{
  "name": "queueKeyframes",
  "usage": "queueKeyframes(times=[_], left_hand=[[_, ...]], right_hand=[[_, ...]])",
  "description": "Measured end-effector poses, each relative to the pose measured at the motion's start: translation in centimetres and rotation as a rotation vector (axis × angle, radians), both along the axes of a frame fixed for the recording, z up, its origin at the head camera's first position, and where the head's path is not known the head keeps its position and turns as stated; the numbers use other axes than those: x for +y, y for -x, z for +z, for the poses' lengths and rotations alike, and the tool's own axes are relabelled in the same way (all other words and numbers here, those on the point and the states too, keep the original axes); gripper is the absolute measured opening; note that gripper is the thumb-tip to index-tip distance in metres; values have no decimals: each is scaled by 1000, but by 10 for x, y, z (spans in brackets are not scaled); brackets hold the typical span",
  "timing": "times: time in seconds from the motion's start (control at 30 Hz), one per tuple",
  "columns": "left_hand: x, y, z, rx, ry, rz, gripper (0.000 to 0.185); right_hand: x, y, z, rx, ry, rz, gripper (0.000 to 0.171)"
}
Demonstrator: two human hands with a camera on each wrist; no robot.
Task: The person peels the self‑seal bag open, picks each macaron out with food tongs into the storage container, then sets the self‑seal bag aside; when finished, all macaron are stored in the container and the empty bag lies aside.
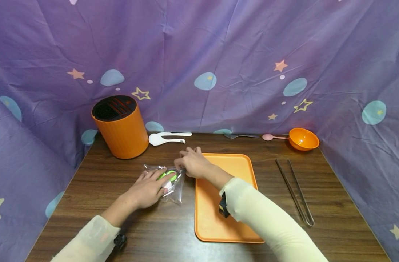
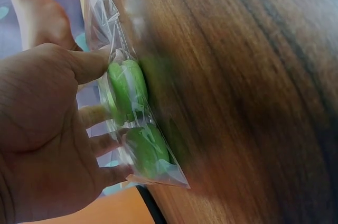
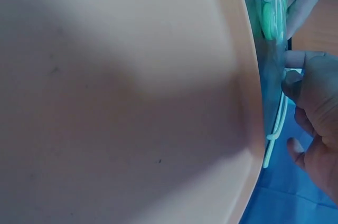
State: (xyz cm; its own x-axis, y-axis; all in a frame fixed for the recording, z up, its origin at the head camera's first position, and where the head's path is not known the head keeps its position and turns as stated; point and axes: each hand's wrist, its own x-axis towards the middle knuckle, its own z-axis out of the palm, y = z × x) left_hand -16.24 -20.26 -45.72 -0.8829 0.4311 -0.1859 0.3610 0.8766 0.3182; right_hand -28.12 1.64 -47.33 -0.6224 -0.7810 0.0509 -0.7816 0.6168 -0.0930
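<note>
On the table to the left of the orange tray [image 1: 206, 218] lies a clear plastic bag [image 1: 175, 195]. Inside it are several rounded pieces, green [image 2: 127, 89] and white, that look like macarons. My left hand [image 1: 148, 189] rests on the bag with its fingers spread and fairly straight, and in the left wrist view they touch the plastic beside the green pieces. Over the tray's left rim reaches my right hand [image 1: 194, 163]. Its thumb and index finger [image 3: 301, 59] pinch the bag's upper right edge; the exact contact is partly hidden.
An orange knife block [image 1: 124, 134] stands at the back left. White spoons [image 1: 156, 140] lie behind the hands, with a fork [image 1: 232, 136] and a pink spoon [image 1: 268, 137] farther right. An orange bowl [image 1: 302, 140] sits at the back right. Metal tongs [image 1: 297, 196] lie right of the tray.
</note>
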Motion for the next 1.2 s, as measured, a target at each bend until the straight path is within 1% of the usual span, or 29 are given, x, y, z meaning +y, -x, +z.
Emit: queueKeyframes(times=[0.33, 0.43, 0.5, 0.63, 0.67, 0.9, 1.0, 1.1, 1.2], left_hand=[[0, -1, 0, -6, 3, 2, 62], [0, -1, 0, -13, 6, 4, 62], [0, -1, 0, -21, 11, 7, 63], [0, -2, 0, -34, 16, 12, 63], [-1, -2, 0, -36, 15, 13, 63], [-2, -3, 1, -30, 2, 10, 62], [-2, -3, 1, -20, 8, 7, 62], [-2, -2, 1, -15, 16, 0, 62], [-2, -1, 0, -21, 14, -2, 62]], right_hand=[[0, 1, 0, 29, -5, 20, 36], [1, 0, -2, 22, -12, 17, 37], [2, 0, -3, 16, -18, 15, 42], [4, 0, -4, 4, -25, 13, 57], [4, 0, -4, 5, -25, 14, 58], [3, 1, -4, 32, -8, 38, 44], [3, 2, -5, 46, -12, 47, 40], [5, 2, -6, 53, -22, 49, 41], [6, 2, -6, 51, -29, 44, 49]])
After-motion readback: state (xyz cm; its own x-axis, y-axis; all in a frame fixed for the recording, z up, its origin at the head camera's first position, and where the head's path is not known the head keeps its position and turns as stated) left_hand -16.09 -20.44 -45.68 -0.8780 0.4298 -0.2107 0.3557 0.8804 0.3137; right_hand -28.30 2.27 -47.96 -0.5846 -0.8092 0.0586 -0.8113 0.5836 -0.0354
